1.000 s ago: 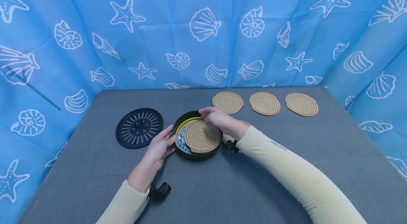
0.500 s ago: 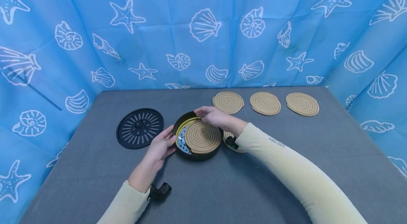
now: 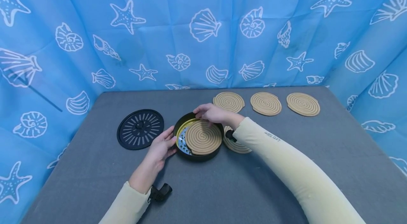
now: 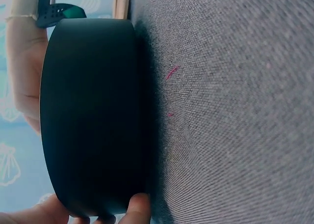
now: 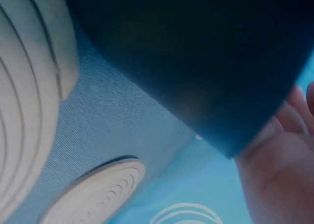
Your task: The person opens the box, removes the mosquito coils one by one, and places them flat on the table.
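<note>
A round black tin with a yellow inner rim stands on the table in the head view. One tan mosquito coil lies in it, off to the right, so a silvery, dark-spotted surface shows at the left. My left hand grips the tin's left side; in the left wrist view its fingers hold the black wall. My right hand reaches over the far right rim, thumb down near the coil's far edge. Its fingertips are partly hidden behind the tin wall in the right wrist view.
A slotted black lid lies left of the tin. Another mosquito coil lies close by the tin's right side, partly under my right wrist. Along the back are a coil, a second coil and a third coil. A blue curtain hangs behind.
My right hand has shifted slightly left along the rim, and its thumb has dipped toward the coil. More of the coil beside the tin shows. The left hand and tin stay nearly still.
</note>
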`<state>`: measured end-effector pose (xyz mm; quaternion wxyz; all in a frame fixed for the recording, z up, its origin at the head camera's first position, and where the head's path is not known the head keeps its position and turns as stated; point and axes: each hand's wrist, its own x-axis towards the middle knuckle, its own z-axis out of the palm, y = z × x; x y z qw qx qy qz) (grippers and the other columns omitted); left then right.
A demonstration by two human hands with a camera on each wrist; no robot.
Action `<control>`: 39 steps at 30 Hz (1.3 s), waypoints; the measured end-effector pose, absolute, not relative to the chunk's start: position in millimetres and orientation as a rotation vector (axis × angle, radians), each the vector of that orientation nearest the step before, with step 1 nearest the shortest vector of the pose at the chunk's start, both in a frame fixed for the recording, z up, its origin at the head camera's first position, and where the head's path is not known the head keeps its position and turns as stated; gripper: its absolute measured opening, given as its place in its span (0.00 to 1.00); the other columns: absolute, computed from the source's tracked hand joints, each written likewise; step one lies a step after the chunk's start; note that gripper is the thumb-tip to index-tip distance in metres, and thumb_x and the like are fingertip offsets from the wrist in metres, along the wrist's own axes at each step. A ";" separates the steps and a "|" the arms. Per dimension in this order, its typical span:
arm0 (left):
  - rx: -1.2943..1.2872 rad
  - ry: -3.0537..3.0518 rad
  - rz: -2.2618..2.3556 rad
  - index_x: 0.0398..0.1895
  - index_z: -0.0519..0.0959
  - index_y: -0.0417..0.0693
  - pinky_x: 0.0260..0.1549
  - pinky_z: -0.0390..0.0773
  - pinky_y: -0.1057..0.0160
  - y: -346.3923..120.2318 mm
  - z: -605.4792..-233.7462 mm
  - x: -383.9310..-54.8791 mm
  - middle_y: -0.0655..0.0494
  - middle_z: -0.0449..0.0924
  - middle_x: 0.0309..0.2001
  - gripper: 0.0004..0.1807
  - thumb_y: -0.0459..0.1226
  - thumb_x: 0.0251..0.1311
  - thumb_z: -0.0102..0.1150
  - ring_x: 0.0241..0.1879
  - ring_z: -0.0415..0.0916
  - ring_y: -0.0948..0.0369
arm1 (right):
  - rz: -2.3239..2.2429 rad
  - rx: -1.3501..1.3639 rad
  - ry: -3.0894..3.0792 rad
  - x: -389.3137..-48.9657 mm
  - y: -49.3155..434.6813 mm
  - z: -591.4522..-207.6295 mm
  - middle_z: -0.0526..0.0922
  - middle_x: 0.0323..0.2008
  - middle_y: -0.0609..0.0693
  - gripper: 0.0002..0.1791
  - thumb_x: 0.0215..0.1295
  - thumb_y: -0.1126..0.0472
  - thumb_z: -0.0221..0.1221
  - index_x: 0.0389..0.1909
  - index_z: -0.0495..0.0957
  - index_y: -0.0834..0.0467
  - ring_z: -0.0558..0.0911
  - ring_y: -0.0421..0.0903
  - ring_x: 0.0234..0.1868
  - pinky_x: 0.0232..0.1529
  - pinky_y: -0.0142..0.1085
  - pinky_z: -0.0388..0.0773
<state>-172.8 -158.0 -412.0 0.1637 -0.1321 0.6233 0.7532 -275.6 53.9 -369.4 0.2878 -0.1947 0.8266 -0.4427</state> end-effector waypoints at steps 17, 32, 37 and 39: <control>-0.365 1.775 2.150 0.75 0.54 0.45 0.65 0.58 0.42 -157.5 -410.3 -172.6 0.47 0.52 0.75 0.28 0.30 0.73 0.40 0.71 0.54 0.50 | -1.221 -0.655 2.323 -281.4 51.3 -369.0 0.81 0.51 0.60 0.19 0.73 0.67 0.49 0.61 0.71 0.69 0.80 0.51 0.49 0.42 0.37 0.78; -0.361 1.761 2.149 0.76 0.53 0.44 0.65 0.58 0.42 -158.2 -410.3 -172.6 0.47 0.51 0.75 0.28 0.30 0.74 0.39 0.72 0.53 0.50 | -1.159 -0.847 2.216 -283.9 54.3 -373.1 0.81 0.41 0.54 0.20 0.66 0.69 0.58 0.58 0.73 0.69 0.79 0.45 0.46 0.51 0.36 0.74; -0.370 1.757 2.139 0.76 0.54 0.45 0.65 0.58 0.42 -158.8 -409.1 -172.2 0.47 0.52 0.75 0.28 0.31 0.74 0.39 0.72 0.53 0.50 | -1.198 -0.809 2.177 -284.0 55.7 -371.0 0.81 0.41 0.54 0.18 0.66 0.70 0.57 0.56 0.74 0.70 0.78 0.44 0.44 0.48 0.34 0.75; -0.381 1.757 2.135 0.75 0.54 0.46 0.65 0.58 0.42 -158.9 -408.6 -172.5 0.48 0.52 0.75 0.28 0.31 0.74 0.40 0.71 0.54 0.50 | -1.215 -0.792 2.160 -283.8 56.4 -368.9 0.81 0.40 0.54 0.17 0.66 0.71 0.57 0.54 0.75 0.70 0.78 0.44 0.43 0.46 0.34 0.75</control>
